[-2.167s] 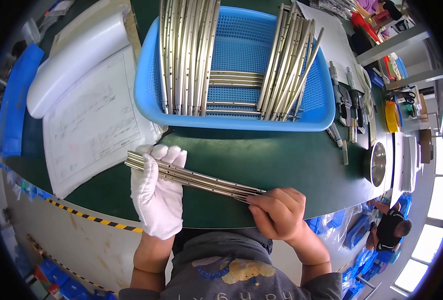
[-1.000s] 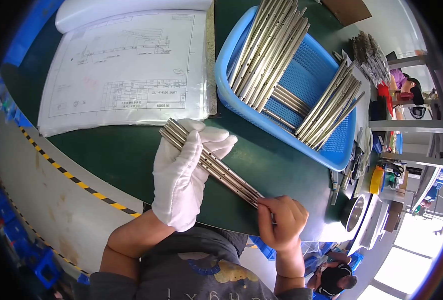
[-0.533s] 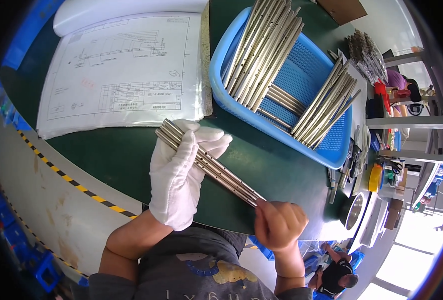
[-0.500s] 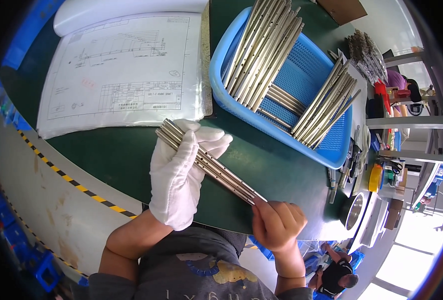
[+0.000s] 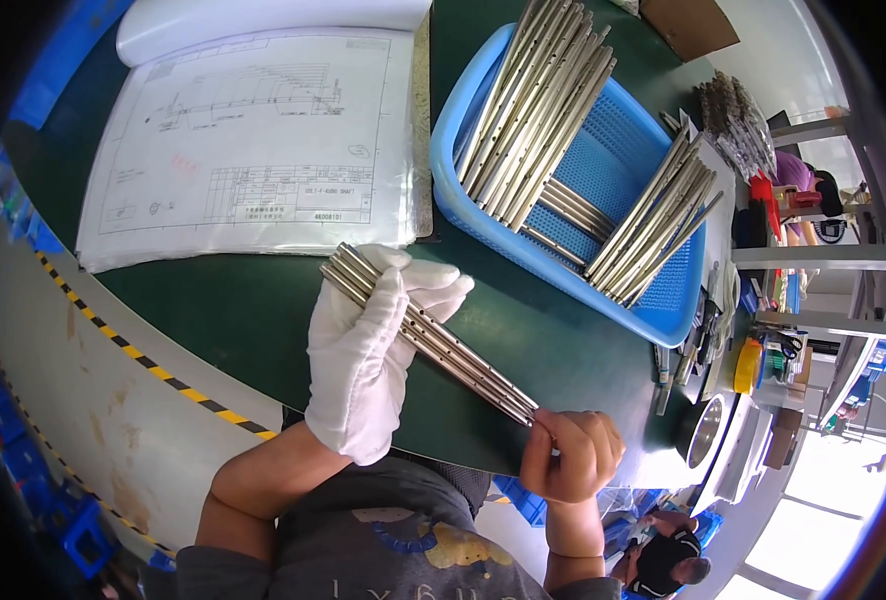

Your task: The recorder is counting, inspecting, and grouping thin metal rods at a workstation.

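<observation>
My left hand (image 5: 356,375), in a white glove, is wrapped round a small bundle of shiny metal rods (image 5: 468,367). Small holes run along the rods, which slant from upper left to lower right above the table. My bare right hand (image 5: 581,455) is closed at their lower right ends, thumb and finger pinching there; its curled fingers hide exactly how many rods it grips. Beyond both hands stands a blue plastic basket (image 5: 498,232). Inside it, similar rods lie in a large pile (image 5: 533,110) on the left and a smaller pile (image 5: 655,220) on the right.
An open binder with a technical drawing (image 5: 253,150) lies at the far left of the green table (image 5: 263,330). Tools, a metal bowl (image 5: 705,432) and yellow tape (image 5: 748,362) are at the right, near shelving (image 5: 813,256). Another person (image 5: 668,555) sits at lower right.
The rod bundle and both hands have shifted slightly to the right in the picture, as has the basket. My right hand still pinches at the lower rod ends.
</observation>
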Tool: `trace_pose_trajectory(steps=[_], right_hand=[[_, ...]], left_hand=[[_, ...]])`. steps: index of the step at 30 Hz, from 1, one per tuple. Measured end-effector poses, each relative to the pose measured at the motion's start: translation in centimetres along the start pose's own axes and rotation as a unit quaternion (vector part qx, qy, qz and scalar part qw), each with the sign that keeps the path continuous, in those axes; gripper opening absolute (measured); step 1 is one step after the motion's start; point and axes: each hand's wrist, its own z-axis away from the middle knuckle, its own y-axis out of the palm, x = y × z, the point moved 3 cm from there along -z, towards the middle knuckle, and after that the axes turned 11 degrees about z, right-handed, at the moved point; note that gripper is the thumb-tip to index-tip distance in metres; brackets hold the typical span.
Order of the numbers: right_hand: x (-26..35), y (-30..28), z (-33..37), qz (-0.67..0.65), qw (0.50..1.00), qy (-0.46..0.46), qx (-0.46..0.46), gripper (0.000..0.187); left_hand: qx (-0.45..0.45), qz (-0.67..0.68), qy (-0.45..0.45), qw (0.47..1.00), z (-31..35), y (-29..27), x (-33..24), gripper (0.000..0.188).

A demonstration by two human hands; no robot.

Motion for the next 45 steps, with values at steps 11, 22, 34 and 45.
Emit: trace_pose_trajectory(steps=[11,22,34,45], right_hand=[[-1.3,1.1,0.0,-0.059,0.992,0.096,0.049,0.008],[-1.1,0.9,-0.7,-0.043,0.993,0.079,0.079,0.011],[-0.7,0.6,-0.8,-0.069,0.994,0.082,-0.001,0.012],[-0.2,2.1,-2.0,-0.086,0.991,0.080,0.067,0.014]], left_hand=[[0.004,0.006,-0.001,1.000,0.0,0.0,0.0,0.015],[-0.019,-0.009,0.006,1.000,0.0,0.0,0.0,0.015],[0.000,-0.039,0.010,0.999,0.1,0.0,0.0,0.019],[0.000,-0.009,0.013,1.000,0.1,0.0,0.2,0.013]])
